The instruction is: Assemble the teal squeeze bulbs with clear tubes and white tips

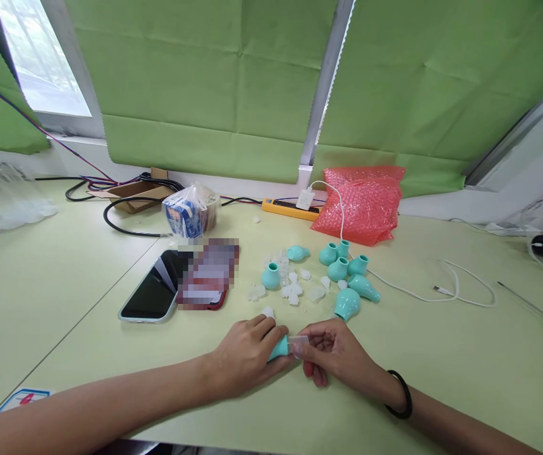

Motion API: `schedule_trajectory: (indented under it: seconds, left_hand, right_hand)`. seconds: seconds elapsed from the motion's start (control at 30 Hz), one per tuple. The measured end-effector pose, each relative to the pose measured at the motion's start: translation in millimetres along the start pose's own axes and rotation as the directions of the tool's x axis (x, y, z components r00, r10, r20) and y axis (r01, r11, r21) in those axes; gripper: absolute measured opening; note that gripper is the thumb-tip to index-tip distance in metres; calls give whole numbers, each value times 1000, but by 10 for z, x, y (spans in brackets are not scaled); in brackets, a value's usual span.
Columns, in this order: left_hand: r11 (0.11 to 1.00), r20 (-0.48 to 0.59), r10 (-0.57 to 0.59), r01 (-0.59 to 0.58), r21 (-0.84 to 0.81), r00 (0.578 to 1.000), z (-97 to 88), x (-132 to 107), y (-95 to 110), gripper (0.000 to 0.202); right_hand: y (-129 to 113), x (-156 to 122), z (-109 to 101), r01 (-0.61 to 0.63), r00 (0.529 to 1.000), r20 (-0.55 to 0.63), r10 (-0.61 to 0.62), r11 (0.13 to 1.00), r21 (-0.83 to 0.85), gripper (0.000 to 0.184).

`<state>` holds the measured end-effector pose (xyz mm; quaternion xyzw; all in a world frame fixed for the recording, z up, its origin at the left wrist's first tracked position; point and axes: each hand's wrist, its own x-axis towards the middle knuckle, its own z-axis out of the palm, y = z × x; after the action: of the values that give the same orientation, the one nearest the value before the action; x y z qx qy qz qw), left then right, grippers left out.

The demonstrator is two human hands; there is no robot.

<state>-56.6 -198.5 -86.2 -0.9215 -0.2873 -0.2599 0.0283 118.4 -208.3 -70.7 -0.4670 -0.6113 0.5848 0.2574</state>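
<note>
- Turquoise bulb (278,347) lies low over the tabletop (442,379), mostly covered by the left hand (250,354), whose fingers are wrapped over it.
- Right hand (340,354) pinches a clear piece (298,343) between thumb and fingers at the bulb's right end; whether the piece goes inside is hard to tell.
- Printing on the blue box (183,213), inside a clear plastic bag, is too small to read.
- Red-edged phone (209,275) has its screen blurred into blocks; it touches the dark-screened phone (152,291) beside it.
- Blue-bordered sticker (24,397) with a red mark, at lower left, is partly hidden by the left forearm.
- Beyond the hands, eight more turquoise pieces (347,304) stand or lie near whitish fragments (292,291).
</note>
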Motion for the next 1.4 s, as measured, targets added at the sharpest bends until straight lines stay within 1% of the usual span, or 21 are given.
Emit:
schedule_trajectory:
  seconds: [0.07,0.1,0.17,0.23,0.27,0.3,0.33,0.37,0.43,0.5,0.57,0.63,0.7,0.87,0.97,1.07,1.2,1.27,1.33,1.37,1.4]
  left_hand:
    - [999,29,-2,3,-50,1000,-50,-5,5,27]
    - [997,40,-2,5,-76,999,-76,-7,7,28]
    - [993,56,-3,10,-122,998,-113,-8,5,28]
    - [988,63,-10,19,-151,998,-126,-5,-3,26]
    - [987,62,-18,28,-160,998,-123,-2,-8,25]
    - [985,59,-30,40,-167,998,-117,2,-12,24]
    - [983,58,-42,52,-175,997,-109,7,-16,22]
    - [981,58,-54,64,-182,997,-100,12,-19,21]
    - [978,61,-72,83,-193,996,-84,21,-23,21]
    - [974,67,-86,98,-203,994,-75,26,-26,20]
    - [971,72,-96,109,-213,993,-72,30,-30,20]
    - [967,73,-110,124,-224,991,-72,32,-36,20]
    - [962,76,-126,141,-235,989,-71,33,-46,21]
    - [954,94,-154,173,-245,984,-59,28,-68,24]
    - [948,119,-155,182,-261,981,-54,32,-79,25]
    - [937,117,-154,183,-299,981,-58,39,-85,25]
    - [914,71,-214,226,-336,974,-82,37,-80,23]
    - [911,26,-238,232,-341,971,-95,27,-74,22]
    - [911,-20,-239,217,-351,971,-105,15,-69,22]
    - [909,-37,-237,209,-361,971,-110,10,-67,21]
    - [906,-47,-237,204,-370,970,-115,5,-65,21]
  right_hand:
    - [-20,-18,-12,28,1000,-1,-28,997,-79,36]
    - [-32,-28,-31,78,997,-12,-81,987,-140,35]
    - [-54,-36,-99,241,960,-67,-273,921,-306,31]
    - [-67,-23,-196,377,857,-123,-500,772,-512,28]
    - [-69,-8,-246,399,804,-123,-582,681,-614,28]
    - [-66,12,-291,390,770,-99,-631,587,-709,29]
    - [-60,33,-328,358,760,-60,-647,494,-792,32]
    - [-49,56,-353,312,771,-20,-637,404,-860,34]
    - [-17,95,-366,215,818,32,-575,253,-943,37]
    - [18,121,-342,152,857,48,-513,163,-975,37]
    - [45,134,-311,134,875,60,-480,121,-984,36]
    - [58,141,-295,146,876,79,-476,106,-984,35]
    - [64,148,-299,169,859,90,-504,112,-979,31]
    - [109,168,-318,274,751,97,-653,176,-946,21]
    - [146,177,-290,334,710,101,-697,206,-920,18]
    - [167,192,-266,358,696,72,-714,258,-897,14]
    - [160,206,-297,334,721,45,-691,290,-897,19]
    - [137,195,-328,356,688,30,-725,301,-885,16]
    - [94,163,-348,425,625,-40,-780,382,-820,13]
    - [67,141,-350,472,605,-100,-790,457,-753,12]
    - [40,117,-346,518,606,-163,-778,542,-662,12]
